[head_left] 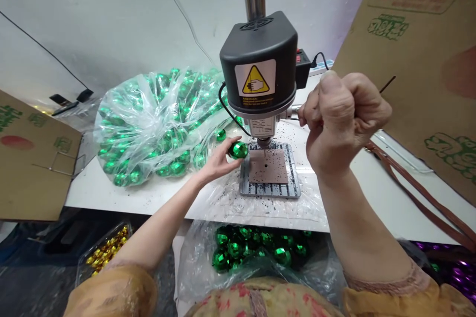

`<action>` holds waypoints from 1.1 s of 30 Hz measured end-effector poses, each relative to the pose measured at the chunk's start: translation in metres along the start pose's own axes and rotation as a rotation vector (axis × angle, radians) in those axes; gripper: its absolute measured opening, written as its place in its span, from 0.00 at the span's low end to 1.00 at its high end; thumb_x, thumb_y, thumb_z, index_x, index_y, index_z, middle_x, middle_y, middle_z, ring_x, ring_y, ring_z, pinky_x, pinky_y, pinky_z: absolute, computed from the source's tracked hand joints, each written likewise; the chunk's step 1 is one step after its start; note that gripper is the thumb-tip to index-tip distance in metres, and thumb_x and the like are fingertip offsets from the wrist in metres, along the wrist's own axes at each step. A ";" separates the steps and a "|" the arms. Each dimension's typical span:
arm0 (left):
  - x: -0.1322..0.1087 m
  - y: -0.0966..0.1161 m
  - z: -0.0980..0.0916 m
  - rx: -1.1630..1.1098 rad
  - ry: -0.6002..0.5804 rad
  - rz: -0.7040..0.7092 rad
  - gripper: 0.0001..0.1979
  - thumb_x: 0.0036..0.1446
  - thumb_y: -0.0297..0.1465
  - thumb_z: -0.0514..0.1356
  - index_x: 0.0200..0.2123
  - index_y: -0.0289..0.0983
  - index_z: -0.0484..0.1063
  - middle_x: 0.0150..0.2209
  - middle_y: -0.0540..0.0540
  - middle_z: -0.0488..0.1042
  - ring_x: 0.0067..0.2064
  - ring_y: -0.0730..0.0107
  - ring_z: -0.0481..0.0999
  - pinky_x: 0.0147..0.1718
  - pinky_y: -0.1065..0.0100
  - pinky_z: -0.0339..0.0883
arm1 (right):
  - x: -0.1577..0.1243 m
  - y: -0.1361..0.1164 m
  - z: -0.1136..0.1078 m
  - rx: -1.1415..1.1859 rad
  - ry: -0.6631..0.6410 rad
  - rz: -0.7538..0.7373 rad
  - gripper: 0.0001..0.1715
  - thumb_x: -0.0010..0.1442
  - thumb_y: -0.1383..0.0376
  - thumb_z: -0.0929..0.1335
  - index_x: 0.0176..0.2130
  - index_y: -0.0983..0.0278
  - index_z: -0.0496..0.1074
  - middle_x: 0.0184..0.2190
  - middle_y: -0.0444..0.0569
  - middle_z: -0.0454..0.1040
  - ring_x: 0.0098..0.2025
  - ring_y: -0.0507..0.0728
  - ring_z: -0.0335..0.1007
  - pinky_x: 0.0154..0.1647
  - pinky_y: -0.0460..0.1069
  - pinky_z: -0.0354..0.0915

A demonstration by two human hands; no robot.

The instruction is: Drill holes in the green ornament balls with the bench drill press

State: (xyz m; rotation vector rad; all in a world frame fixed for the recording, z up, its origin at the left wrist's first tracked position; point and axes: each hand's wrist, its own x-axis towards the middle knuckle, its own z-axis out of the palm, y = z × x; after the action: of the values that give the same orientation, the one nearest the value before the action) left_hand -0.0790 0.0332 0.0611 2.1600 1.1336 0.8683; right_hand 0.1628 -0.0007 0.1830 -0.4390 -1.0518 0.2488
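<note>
My left hand (pixel 219 161) pinches a shiny green faceted ball (pixel 238 149) between thumb and fingers, at the left edge of the drill press base (pixel 269 190). Above it stands the black-headed drill press (pixel 259 67) with a warning sticker. My right hand (pixel 336 119) is closed at the right of the machine, around its feed handle (pixel 294 112); the fist hides most of that handle. On the base lies a square brown board (pixel 267 167) with a dark hole, strewn with dark chips. Another green ball (pixel 220 134) sits behind my left hand.
A clear plastic bag (pixel 156 124) full of green balls lies on the white table (pixel 111 195) at left. More green balls (pixel 256 247) lie in plastic below the table's front edge. Cardboard boxes (pixel 416 59) flank the table. A brown strap (pixel 420 193) lies at right.
</note>
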 end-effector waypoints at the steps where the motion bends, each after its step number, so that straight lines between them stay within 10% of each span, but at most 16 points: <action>1: -0.007 0.008 0.005 -0.080 -0.018 -0.030 0.31 0.57 0.34 0.67 0.63 0.41 0.63 0.51 0.42 0.74 0.49 0.63 0.76 0.49 0.63 0.72 | 0.000 0.000 0.000 -0.005 -0.001 0.000 0.27 0.65 0.59 0.70 0.20 0.59 0.55 0.16 0.41 0.50 0.18 0.52 0.48 0.21 0.54 0.48; 23: 0.003 0.015 0.046 -0.195 -0.132 -0.129 0.24 0.63 0.43 0.63 0.59 0.40 0.73 0.53 0.41 0.77 0.50 0.57 0.78 0.47 0.62 0.73 | 0.003 -0.001 0.001 -0.135 -0.039 -0.031 0.32 0.66 0.48 0.66 0.22 0.59 0.48 0.16 0.39 0.49 0.16 0.49 0.48 0.18 0.52 0.51; 33: 0.002 0.029 0.066 -0.105 0.056 -0.149 0.25 0.57 0.42 0.67 0.56 0.38 0.73 0.42 0.45 0.77 0.34 0.70 0.72 0.32 0.69 0.68 | 0.003 0.000 0.000 -0.094 -0.047 -0.026 0.32 0.65 0.49 0.68 0.22 0.59 0.49 0.16 0.38 0.50 0.17 0.47 0.48 0.18 0.51 0.51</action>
State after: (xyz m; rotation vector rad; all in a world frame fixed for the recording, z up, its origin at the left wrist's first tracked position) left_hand -0.0138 0.0098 0.0398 1.9507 1.2314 0.9056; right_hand 0.1644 0.0008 0.1853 -0.5056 -1.1172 0.1883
